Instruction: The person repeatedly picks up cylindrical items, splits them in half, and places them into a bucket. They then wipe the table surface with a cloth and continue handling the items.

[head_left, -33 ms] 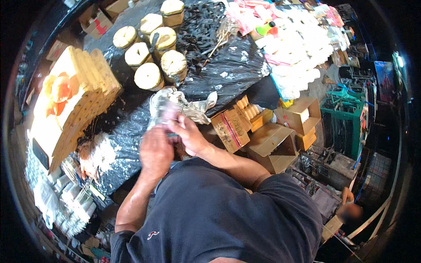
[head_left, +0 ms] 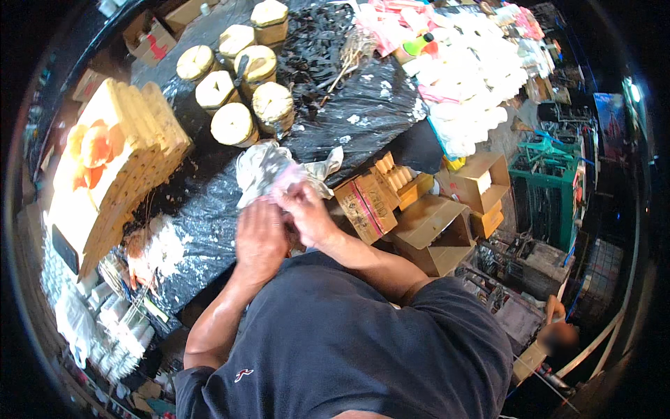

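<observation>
In front of my body, both hands come close together over a black plastic sheet (head_left: 202,223). My right hand (head_left: 313,215) has its fingers closed on a pinkish, film-like piece (head_left: 287,183), blurred by motion. Beside it, my left hand (head_left: 261,234) is angled toward the same spot; its fingertips are smeared, so their grip is unclear. Just beyond the hands lies a crumpled whitish plastic bag (head_left: 255,167), with a loose end (head_left: 326,166) trailing to the right. What sits between the palms is hidden.
Several pale yellow bundles (head_left: 234,124) stand beyond the hands. A big yellow stack (head_left: 132,160) with an orange bag (head_left: 94,153) is at left. Open cardboard boxes (head_left: 434,227) crowd the right, below a white heap (head_left: 474,84). Another person (head_left: 558,339) is at lower right.
The pinkish piece and my right hand have shifted slightly right. My left hand has moved a little to the right and turned. The surrounding things shift slightly with the view.
</observation>
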